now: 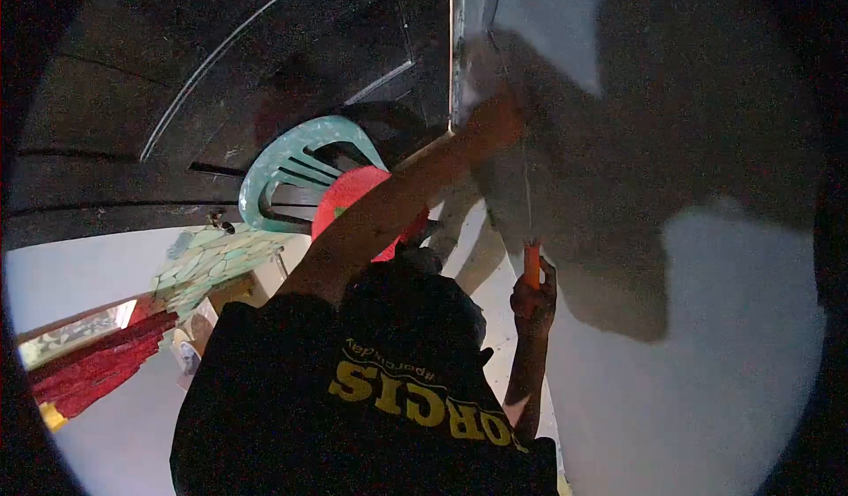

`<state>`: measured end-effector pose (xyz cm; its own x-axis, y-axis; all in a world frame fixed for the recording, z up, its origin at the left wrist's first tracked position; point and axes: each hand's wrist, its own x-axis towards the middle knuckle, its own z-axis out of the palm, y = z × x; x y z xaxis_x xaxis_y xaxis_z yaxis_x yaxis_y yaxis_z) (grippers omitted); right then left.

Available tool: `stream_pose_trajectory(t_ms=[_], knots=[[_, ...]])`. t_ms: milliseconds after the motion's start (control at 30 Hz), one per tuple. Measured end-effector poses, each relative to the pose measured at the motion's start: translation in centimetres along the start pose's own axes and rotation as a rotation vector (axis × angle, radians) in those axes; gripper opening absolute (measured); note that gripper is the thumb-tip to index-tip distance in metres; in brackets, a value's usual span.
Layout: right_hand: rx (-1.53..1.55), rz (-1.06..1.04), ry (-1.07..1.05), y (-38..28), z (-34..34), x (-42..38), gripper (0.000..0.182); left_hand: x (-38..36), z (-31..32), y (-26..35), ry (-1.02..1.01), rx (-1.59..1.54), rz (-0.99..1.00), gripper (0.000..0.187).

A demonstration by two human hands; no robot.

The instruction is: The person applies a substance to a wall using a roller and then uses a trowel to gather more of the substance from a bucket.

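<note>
My left arm reaches across to the wall (742, 284), where my left hand (505, 118) is dark and blurred, its fingers hard to make out. Lower down beside the wall, my right hand (533, 300) is closed around an upright orange object (532, 265), which looks like a handle. From its top a thin pale line runs up past my left hand. A narrow grey piece (491, 7) shows near the upper end of that line.
Below my left arm are a teal plastic chair (265, 176) and a round red object (346, 197). A dark floor (115, 98) spreads at the upper left. Stone-patterned facing (208, 262) and dark red material (102, 372) lie left. Large shadows fall across the wall.
</note>
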<state>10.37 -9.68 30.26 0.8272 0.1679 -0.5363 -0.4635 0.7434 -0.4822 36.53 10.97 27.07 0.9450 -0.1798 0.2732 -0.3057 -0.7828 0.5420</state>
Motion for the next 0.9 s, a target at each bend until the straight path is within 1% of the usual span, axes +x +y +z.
stream_pose_trajectory(t_ms=[33, 67, 100, 133, 167, 200, 233, 267, 300, 367, 400, 433, 500, 533, 600, 633, 667, 700, 733, 767, 800, 833, 867, 900], knots=[[-0.207, -0.048, 0.07, 0.0, 0.3, -0.8, 0.047, 0.4, 4.7, -2.9, -0.039, -0.37, -0.201, 0.034], [-0.216, -0.054, 0.067, 0.1, 0.1, -1.5, 0.047, 0.4, 5.2, -2.7, -0.062, -0.561, -0.295, 0.033], [-0.235, -0.057, 0.137, 0.2, -0.4, -2.2, 0.046, 0.3, 5.7, -2.4, -0.068, -0.749, -0.396, 0.033], [-0.255, -0.058, 0.206, 0.4, -1.2, -3.0, 0.045, -1.4, 2.8, 1.5, -0.141, -0.476, -0.333, 0.035], [-0.782, -0.34, 0.047, 0.8, -3.3, -3.4, 0.043, -2.7, 0.8, 4.1, -0.173, -0.343, -0.305, 0.036], [-1.26, -0.714, 0.038, 1.3, -5.5, -3.7, 0.041, -4.0, -1.3, 6.8, -0.202, -0.21, -0.275, 0.037], [-0.598, -0.365, 0.049, 0.3, -5.2, -5.4, 0.04, -5.0, -2.6, 8.5, -0.214, -0.398, -0.326, 0.04], [0.06, -0.012, 0.061, -0.3, -4.8, -6.6, 0.039, -5.5, -2.7, 9.0, -0.218, -0.499, -0.352, 0.042], [0.049, -0.013, 0.063, -0.5, -5.0, -7.2, 0.039, -6.1, -2.6, 9.5, -0.221, -0.599, -0.378, 0.043], [0.171, 0.011, 0.057, -1.0, -5.1, -7.8, 0.04, -6.7, 0.3, 9.0, -0.236, -0.349, -0.221, 0.035], [0.196, 0.017, 0.052, -1.1, -5.1, -7.8, 0.04, -6.8, 3.4, 7.8, -0.226, -0.355, -0.222, 0.035], [0.22, 0.023, 0.048, -1.3, -5.0, -7.7, 0.041, -6.7, 7.2, 6.1, -0.193, -0.235, -0.099, 0.035], [-0.229, -0.123, 0.012, -0.5, -4.9, -7.1, 0.042, -5.4, 8.0, 4.7, -0.149, -0.116, 0.017, 0.036], [-0.237, -0.12, 0.01, -0.1, -3.2, -6.6, 0.042, -4.8, 6.0, 4.4, -0.115, -0.175, -0.074, 0.035], [-0.582, -0.121, 0.308, 0.6, 0.4, -4.5, 0.045, -3.7, 1.9, 3.7, -0.053, -0.297, -0.252, 0.031], [-0.535, -0.085, 0.196, 0.5, 1.3, -3.7, 0.054, -2.7, 0.0, 3.3, -0.02, -0.359, -0.34, 0.029], [-0.546, -0.087, 0.195, 0.7, 1.6, -2.4, 0.054, -1.2, 0.1, 1.6, 0.001, -0.393, -0.385, 0.029], [-0.381, -0.093, 0.051, 1.2, 1.4, -0.8, 0.053, 0.4, 0.2, -0.1, 0.023, -0.428, -0.43, 0.028], [-0.214, -0.095, -0.091, 1.6, 1.6, 0.5, 0.052, 2.6, 2.6, -3.8, -0.087, 0.118, -0.053, 0.024], [-0.221, -0.092, -0.089, 1.8, 3.3, 1.3, 0.052, 3.1, 3.3, -5.1, -0.164, 0.393, 0.125, 0.023], [-0.414, -0.147, 0.034, 1.9, 5.7, 1.9, 0.051, 3.6, 3.8, -6.3, -0.193, 0.657, 0.325, 0.022], [-0.604, -0.202, 0.158, 1.9, 6.9, 2.1, 0.05, 3.4, 2.7, -6.9, -0.054, 0.82, 0.385, 0.019], [-0.606, -0.199, 0.159, 2.0, 6.5, 2.3, 0.05, 3.3, 1.8, -7.2, 0.088, 0.981, 0.444, 0.018], [-0.474, -0.17, 0.05, 2.0, 5.7, 2.5, 0.049, 3.2, 1.4, -6.9, 0.088, 0.98, 0.441, 0.018]])
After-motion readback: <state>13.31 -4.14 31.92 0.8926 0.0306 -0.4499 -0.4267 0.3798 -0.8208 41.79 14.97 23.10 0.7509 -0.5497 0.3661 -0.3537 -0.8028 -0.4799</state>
